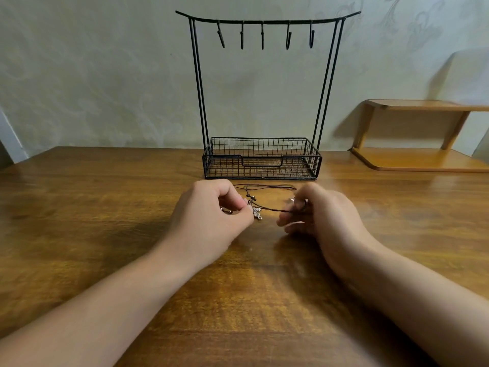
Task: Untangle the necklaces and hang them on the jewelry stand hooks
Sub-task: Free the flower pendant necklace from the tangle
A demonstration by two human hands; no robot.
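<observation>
Fingertips of both hands are blurred and partly hide the tangled necklaces (264, 205), which lie on the wooden table (105, 221) just before the jewelry stand (262, 160). Left hand (211, 215) pinches the beaded knot, knuckles up; right hand (322, 215) pinches a dark cord, its fingers curled inward.

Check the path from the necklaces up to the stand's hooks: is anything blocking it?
Nothing visible blocks it. The necklaces, pinched by the left hand and right hand, lie before the stand's basket; the five hooks hang bare above, beyond the basket's front rim.
</observation>
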